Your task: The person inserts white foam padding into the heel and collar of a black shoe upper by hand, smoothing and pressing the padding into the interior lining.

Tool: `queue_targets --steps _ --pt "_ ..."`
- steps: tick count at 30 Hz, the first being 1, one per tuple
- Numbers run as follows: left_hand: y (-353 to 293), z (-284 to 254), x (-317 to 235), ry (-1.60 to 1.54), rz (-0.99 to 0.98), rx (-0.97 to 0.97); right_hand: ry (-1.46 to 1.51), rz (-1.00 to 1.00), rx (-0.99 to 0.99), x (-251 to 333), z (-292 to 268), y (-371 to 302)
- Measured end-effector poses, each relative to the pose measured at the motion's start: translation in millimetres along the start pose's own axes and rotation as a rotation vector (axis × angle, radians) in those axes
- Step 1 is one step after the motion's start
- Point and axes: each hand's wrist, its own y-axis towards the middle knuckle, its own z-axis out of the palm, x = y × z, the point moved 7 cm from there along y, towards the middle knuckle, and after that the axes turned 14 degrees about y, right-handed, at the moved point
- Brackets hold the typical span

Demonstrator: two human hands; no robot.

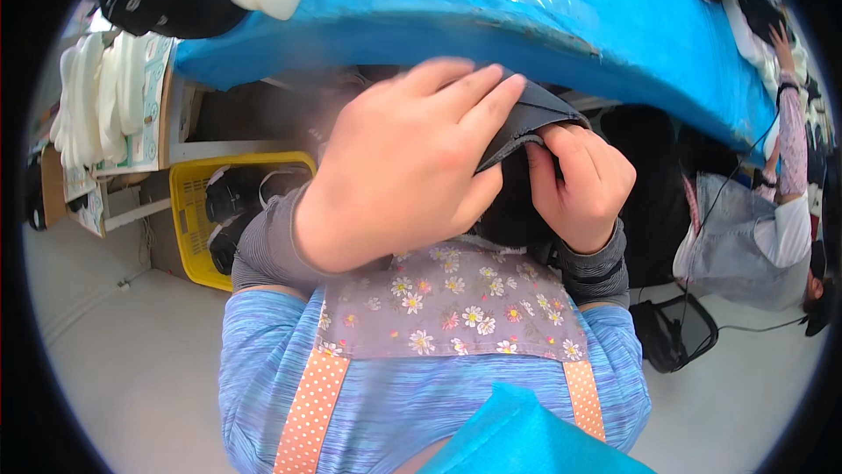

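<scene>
Head view question: what's actually being held there? Half of it's behind the left hand [412,163].

Looks like a dark grey piece [537,108], up between both hands, near the edge of the blue-covered table [526,0]. Its left part is blocked by fingers, and the black stuff [507,215] underneath is too dark to say whether it belongs to it.

Which way does it point?

The bit that shows arches from the left fingers slightly down toward the right hand [583,185], lower rim curving. Full long axis? Can't tell with one end covered.

And the grip?

Right hand's pinching the edge, thumb against fingers. Left has straight fingers laid over the piece, kinda blurry; can't tell if it's clamping or just resting.

Material?

Smooth, bendy sheet with a seam-like line and a thicker rim. Below that there's a grey daisy-print apron [456,303]. Off left, a yellow plastic basket [184,211] with slotted walls holds black-and-white shoe-like things [230,193], partly cut off by the striped grey sleeve [267,246].
</scene>
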Motion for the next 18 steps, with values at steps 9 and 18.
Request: queue_targets --steps 9,18 --pt "-3 55 -8 -0.413 0.201 0.136 0.127 -0.002 0.198 8 21 -47" --pt "-12 54 -21 -0.349 0.192 0.262 0.198 0.139 -0.042 -7 12 -57"
